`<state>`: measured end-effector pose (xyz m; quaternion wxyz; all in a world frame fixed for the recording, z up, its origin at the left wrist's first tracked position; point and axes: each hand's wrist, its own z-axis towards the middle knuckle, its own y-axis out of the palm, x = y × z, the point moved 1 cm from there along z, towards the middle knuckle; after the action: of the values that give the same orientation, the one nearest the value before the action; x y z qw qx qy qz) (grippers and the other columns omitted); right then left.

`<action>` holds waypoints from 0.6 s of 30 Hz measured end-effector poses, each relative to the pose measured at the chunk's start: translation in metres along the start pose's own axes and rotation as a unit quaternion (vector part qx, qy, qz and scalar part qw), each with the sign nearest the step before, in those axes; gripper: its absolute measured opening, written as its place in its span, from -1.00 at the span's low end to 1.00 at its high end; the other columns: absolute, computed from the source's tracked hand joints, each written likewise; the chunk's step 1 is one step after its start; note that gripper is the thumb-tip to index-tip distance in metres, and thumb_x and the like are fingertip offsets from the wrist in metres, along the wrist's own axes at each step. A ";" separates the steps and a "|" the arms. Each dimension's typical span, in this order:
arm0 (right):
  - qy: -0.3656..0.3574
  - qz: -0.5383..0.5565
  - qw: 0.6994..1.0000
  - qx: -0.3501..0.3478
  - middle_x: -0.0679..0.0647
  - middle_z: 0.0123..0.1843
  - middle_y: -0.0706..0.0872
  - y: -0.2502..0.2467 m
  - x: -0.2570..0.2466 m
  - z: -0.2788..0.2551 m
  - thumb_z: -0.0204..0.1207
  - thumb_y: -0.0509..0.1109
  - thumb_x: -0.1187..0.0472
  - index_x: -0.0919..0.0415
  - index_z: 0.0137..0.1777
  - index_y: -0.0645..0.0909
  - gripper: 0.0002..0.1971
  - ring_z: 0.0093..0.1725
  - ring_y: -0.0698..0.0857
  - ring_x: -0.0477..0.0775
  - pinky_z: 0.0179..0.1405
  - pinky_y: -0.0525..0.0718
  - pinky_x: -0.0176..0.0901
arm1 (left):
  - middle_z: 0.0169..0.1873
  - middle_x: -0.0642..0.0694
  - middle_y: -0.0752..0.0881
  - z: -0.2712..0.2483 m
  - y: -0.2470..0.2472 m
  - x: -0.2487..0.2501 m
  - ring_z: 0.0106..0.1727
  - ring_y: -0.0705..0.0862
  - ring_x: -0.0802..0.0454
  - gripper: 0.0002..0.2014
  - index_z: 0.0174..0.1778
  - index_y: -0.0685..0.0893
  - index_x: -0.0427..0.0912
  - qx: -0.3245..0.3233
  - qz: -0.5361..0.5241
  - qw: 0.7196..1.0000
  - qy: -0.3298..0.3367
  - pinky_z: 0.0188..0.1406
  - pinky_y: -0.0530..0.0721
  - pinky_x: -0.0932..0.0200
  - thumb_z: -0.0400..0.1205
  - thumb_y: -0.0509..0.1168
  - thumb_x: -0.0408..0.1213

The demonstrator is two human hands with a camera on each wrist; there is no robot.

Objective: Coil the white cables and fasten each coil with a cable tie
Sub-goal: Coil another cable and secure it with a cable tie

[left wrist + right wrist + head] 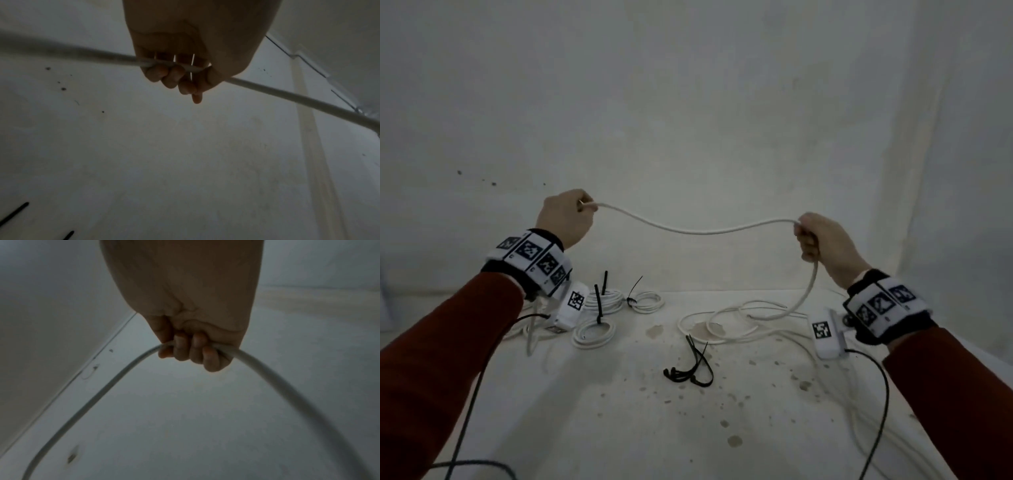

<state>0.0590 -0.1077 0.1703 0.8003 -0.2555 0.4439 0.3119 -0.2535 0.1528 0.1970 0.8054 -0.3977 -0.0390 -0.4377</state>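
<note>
A white cable (698, 230) hangs in a shallow sag between both raised hands. My left hand (566, 216) grips it near its end, fingers curled round it (174, 71). My right hand (822, 241) holds it further along, fingers wrapped round the cable (193, 350). From the right hand the cable drops to loose white loops (732, 322) on the table. Three tied white coils (594, 334) (607, 298) (649, 301) lie at the back left, each with a black tie. A bundle of loose black cable ties (693, 370) lies mid-table.
The white table (619, 411) is stained with brown spots. A white wall (688, 102) stands close behind it. More loose white cable (859, 394) trails toward the right edge. Black wrist-camera leads (876, 394) hang from both arms.
</note>
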 end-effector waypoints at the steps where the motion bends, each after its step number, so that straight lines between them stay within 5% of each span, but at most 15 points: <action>1: -0.028 -0.014 0.999 -0.006 -0.11 -0.56 0.32 0.006 -0.011 0.003 0.74 0.08 0.24 0.18 -0.32 0.45 -0.64 -0.62 0.24 -0.16 -0.59 0.21 -0.30 | -0.24 -0.13 0.65 -0.004 -0.002 -0.001 -0.26 0.55 -0.07 -0.86 -0.09 0.68 -0.18 -0.015 0.005 1.000 0.007 -0.29 0.37 0.20 0.64 0.21 -0.32; 5: -0.085 -0.081 0.993 -0.015 -0.14 -0.55 0.37 0.041 -0.044 0.020 0.75 0.11 0.14 0.14 -0.29 0.51 -0.65 -0.66 0.25 -0.16 -0.66 0.19 -0.34 | -0.27 -0.02 0.69 -0.021 -0.010 0.008 -0.17 0.64 -0.02 -0.90 -0.18 0.67 0.01 -0.156 -0.008 0.986 0.065 -0.33 0.46 0.30 0.51 0.46 -0.23; 9: -0.081 -0.133 0.988 0.011 0.00 -0.47 0.41 0.076 -0.061 0.035 0.72 0.16 0.08 0.11 -0.35 0.55 -0.62 -0.66 0.33 -0.14 -0.69 0.28 -0.30 | -0.31 0.03 0.76 -0.038 -0.019 0.026 -0.29 0.67 0.15 -0.55 0.00 0.65 0.05 -0.297 -0.065 0.946 0.111 -0.17 0.58 0.23 0.25 0.65 -0.12; 11: -0.073 -0.180 0.981 0.024 0.02 -0.44 0.46 0.087 -0.064 0.040 0.72 0.17 0.07 0.11 -0.37 0.57 -0.60 -0.52 0.41 -0.03 -0.56 0.36 -0.21 | -0.27 -0.05 0.78 -0.045 -0.027 0.034 -0.35 0.67 0.09 -0.38 0.12 0.60 0.04 -0.341 -0.169 0.918 0.113 -0.22 0.63 0.21 0.17 0.68 -0.09; 13: -0.066 -0.225 0.972 0.030 0.03 -0.42 0.50 0.095 -0.064 0.042 0.71 0.18 0.07 0.17 -0.33 0.61 -0.61 -0.41 0.47 0.08 -0.47 0.41 -0.16 | -0.22 -0.12 0.80 -0.049 -0.036 0.038 -0.37 0.67 0.01 -0.20 0.23 0.55 0.00 -0.354 -0.281 0.886 0.100 -0.29 0.66 0.20 0.09 0.62 0.16; 15: -0.065 -0.238 0.969 0.026 0.03 -0.41 0.51 0.103 -0.062 0.040 0.70 0.19 0.06 0.21 -0.26 0.64 -0.63 -0.37 0.49 0.10 -0.46 0.44 -0.15 | -0.20 -0.15 0.80 -0.051 -0.039 0.044 -0.42 0.64 0.00 -0.25 0.29 0.52 -0.04 -0.344 -0.320 0.878 0.091 -0.40 0.61 0.23 0.26 0.44 0.29; 18: -0.070 -0.192 0.979 0.000 0.03 -0.42 0.48 0.119 -0.062 0.030 0.69 0.19 0.01 0.19 -0.23 0.61 -0.65 -0.50 0.42 0.04 -0.58 0.43 -0.19 | -0.44 0.03 0.70 -0.054 -0.033 0.051 -0.50 0.50 0.12 -0.71 0.12 0.64 0.01 -0.281 -0.251 0.921 0.097 -0.48 0.43 0.28 0.62 0.23 0.09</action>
<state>-0.0364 -0.0234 0.2224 0.8742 -0.3138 0.3295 0.1696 -0.2623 0.0724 0.2017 0.5245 -0.5400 0.0654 -0.6549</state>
